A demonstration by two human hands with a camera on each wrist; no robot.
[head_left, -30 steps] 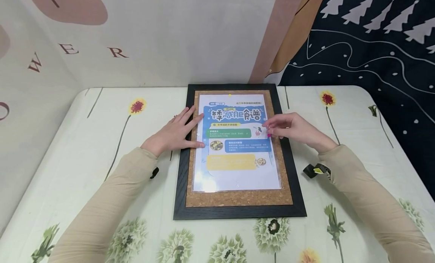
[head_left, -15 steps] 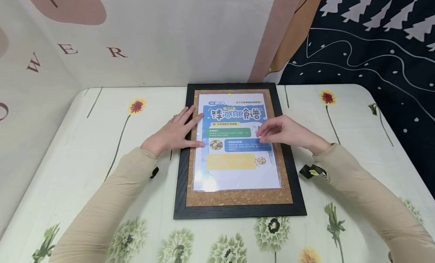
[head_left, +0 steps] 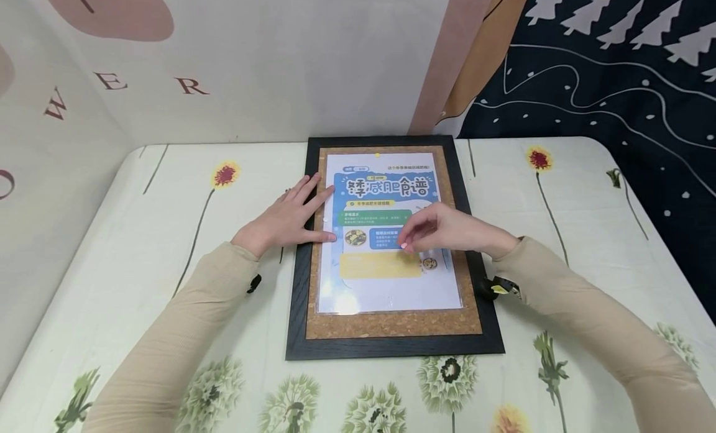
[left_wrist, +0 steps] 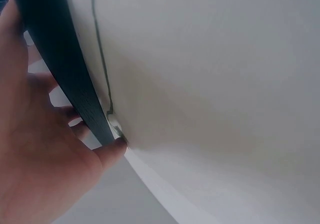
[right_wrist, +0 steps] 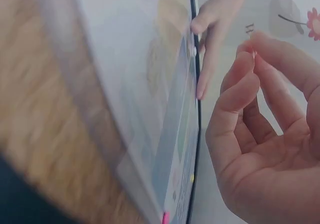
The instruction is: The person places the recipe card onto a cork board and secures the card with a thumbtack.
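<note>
A laminated sheet [head_left: 369, 296] with blue, green and yellow printed blocks lies on a cork board [head_left: 391, 326] in a black frame [head_left: 391, 348]. My left hand [head_left: 285, 222] rests spread across the frame's left side, its fingertips on the sheet's edge. Between thumb and fingertips, my right hand [head_left: 442, 228] pinches a small pale push pin [right_wrist: 254, 54] over the sheet's middle right. A yellow push pin [head_left: 377, 154] marks the sheet's top edge. In the right wrist view, a pink push pin [right_wrist: 165, 218] and a white push pin [right_wrist: 194, 50] stick out of the board.
The board lies on a table with a floral cloth [head_left: 140, 265], its far side close to a pale wall hanging [head_left: 279, 60]. A dark cloth with white trees [head_left: 604, 97] hangs at the right. Each wrist wears a small dark device [head_left: 498, 287].
My right hand has moved left and toward me, from the sheet's right edge to over its blue and yellow blocks, pinching the push pin. The left hand stays put.
</note>
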